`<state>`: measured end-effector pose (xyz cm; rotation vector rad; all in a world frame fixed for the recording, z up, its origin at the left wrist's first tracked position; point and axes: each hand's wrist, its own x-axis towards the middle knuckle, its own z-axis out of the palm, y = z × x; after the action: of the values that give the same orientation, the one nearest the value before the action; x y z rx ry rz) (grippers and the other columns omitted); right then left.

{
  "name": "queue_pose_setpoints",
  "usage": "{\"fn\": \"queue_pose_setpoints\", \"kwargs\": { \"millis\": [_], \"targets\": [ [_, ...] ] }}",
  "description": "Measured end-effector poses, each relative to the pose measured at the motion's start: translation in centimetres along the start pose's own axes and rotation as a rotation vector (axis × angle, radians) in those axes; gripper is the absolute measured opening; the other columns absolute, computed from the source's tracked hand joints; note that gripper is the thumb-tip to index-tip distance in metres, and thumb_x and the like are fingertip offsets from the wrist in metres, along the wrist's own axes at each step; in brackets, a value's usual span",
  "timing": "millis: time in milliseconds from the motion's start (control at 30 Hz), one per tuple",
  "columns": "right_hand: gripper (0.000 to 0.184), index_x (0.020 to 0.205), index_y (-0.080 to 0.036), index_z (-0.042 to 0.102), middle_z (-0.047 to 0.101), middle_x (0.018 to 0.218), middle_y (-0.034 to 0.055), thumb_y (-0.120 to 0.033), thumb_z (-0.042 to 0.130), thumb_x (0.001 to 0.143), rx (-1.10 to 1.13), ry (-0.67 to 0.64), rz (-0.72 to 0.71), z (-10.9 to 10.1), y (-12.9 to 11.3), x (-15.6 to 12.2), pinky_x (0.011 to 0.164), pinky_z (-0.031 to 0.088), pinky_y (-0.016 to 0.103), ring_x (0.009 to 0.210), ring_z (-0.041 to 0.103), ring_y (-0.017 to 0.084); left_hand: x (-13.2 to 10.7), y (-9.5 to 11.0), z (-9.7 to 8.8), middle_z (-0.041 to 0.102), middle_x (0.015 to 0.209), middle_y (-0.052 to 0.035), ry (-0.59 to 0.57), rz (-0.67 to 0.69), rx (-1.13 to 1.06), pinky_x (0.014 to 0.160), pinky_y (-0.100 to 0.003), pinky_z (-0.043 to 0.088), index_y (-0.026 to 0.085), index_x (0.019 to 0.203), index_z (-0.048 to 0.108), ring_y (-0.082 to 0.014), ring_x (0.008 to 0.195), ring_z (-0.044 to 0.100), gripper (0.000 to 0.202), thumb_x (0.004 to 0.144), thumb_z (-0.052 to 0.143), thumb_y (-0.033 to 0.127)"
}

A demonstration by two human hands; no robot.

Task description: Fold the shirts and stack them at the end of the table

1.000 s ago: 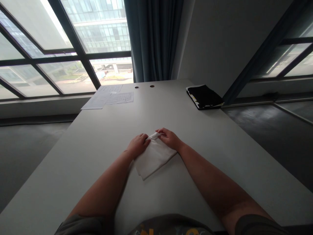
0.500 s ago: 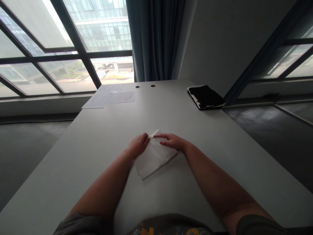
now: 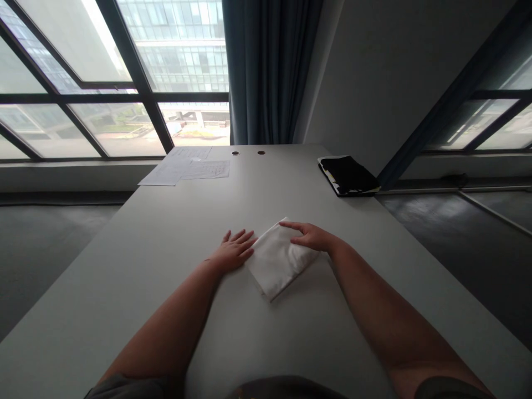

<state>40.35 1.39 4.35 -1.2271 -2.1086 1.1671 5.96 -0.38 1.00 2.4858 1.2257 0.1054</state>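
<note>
A folded white cloth (image 3: 275, 263) lies on the grey table (image 3: 166, 233) in front of me. My right hand (image 3: 308, 236) rests on the cloth's far right part, fingers stretched out flat over it. My left hand (image 3: 231, 250) lies flat on the table just left of the cloth, fingers spread, its fingertips at the cloth's left edge. Neither hand grips anything.
Sheets of paper (image 3: 185, 167) lie at the table's far left. A black notebook-like item (image 3: 347, 175) sits at the far right edge. Two round cable holes (image 3: 248, 152) mark the far end. Windows and a dark curtain (image 3: 266, 72) stand behind.
Both hands let go of the cloth's far corner and flattened out. The cloth shifted a little to the right, and the left hand now lies on the table beside it.
</note>
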Motion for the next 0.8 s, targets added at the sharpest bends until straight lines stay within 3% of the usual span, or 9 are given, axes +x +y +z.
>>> {"fn": "queue_pose_setpoints", "kwargs": {
  "millis": [67,200,333,467,633,700,800],
  "targets": [
    [0.069,0.15,-0.032,0.059,0.06,0.15,-0.0011,-0.025,0.069,0.082,-0.091,-0.064,0.013,-2.4,-0.8,0.1,0.119,0.043,0.044,0.134,0.06,0.029,0.5,0.4,0.2,0.028,0.172,0.0027,0.006,0.026,0.002,0.132,-0.059,0.008,0.044,0.158,0.041,-0.0254,0.162,0.019,0.054,0.108,0.025,0.055],
    [0.066,0.14,-0.034,0.069,0.068,0.139,-0.0047,-0.019,0.071,0.075,-0.237,-0.134,-0.009,-8.4,-3.6,0.9,0.115,0.047,0.04,0.127,0.065,0.029,2.2,2.2,1.1,0.026,0.172,0.0005,0.023,0.117,0.018,0.133,-0.056,0.011,0.04,0.161,0.038,-0.0242,0.162,0.018,0.056,0.109,0.023,0.056],
    [0.059,0.132,-0.033,0.075,0.07,0.135,-0.0051,-0.02,0.075,0.075,-0.38,-0.118,-0.013,-14.5,-6.4,2.6,0.113,0.048,0.041,0.124,0.067,0.031,3.8,3.8,2.4,0.023,0.172,-0.0056,0.054,0.154,0.069,0.134,-0.052,0.014,0.028,0.164,0.034,-0.0254,0.162,0.018,0.062,0.109,0.024,0.055],
    [0.056,0.135,-0.031,0.073,0.073,0.125,-0.0017,-0.021,0.077,0.08,-0.534,-0.045,-0.006,-19.2,-8.0,5.4,0.112,0.048,0.042,0.111,0.071,0.027,4.4,4.1,3.2,0.02,0.173,-0.0099,0.069,0.178,0.111,0.134,-0.047,0.017,0.02,0.166,0.028,-0.0259,0.162,0.018,0.07,0.107,0.03,0.058],
    [0.064,0.15,-0.021,0.058,0.068,0.134,0.0042,-0.019,0.074,0.087,-0.589,0.251,-0.067,-23.1,-8.7,9.1,0.115,0.043,0.049,0.116,0.068,0.025,4.9,4.1,3.3,0.022,0.173,-0.0074,0.099,0.148,0.119,0.134,-0.045,0.018,0.023,0.167,0.027,-0.0242,0.161,0.021,0.069,0.106,0.035,0.055],
    [0.069,0.155,-0.014,0.051,0.065,0.141,0.01,-0.018,0.072,0.09,-0.572,0.452,-0.09,-24.5,-8.2,10.1,0.116,0.042,0.045,0.123,0.065,0.024,5.2,4.2,3.1,0.023,0.172,-0.007,0.106,0.127,0.106,0.134,-0.046,0.019,0.024,0.166,0.028,-0.0245,0.161,0.023,0.068,0.106,0.037,0.053],
    [0.07,0.157,0.006,0.036,0.056,0.148,0.0237,-0.022,0.059,0.097,-0.576,0.73,-0.052,-26.3,-5.9,10.9,0.11,0.04,0.034,0.132,0.058,0.021,5.7,4.5,2.6,0.025,0.172,-0.0051,0.108,0.1,0.081,0.134,-0.047,0.019,0.025,0.166,0.03,-0.024,0.161,0.024,0.067,0.105,0.039,0.052]
  ]
}}
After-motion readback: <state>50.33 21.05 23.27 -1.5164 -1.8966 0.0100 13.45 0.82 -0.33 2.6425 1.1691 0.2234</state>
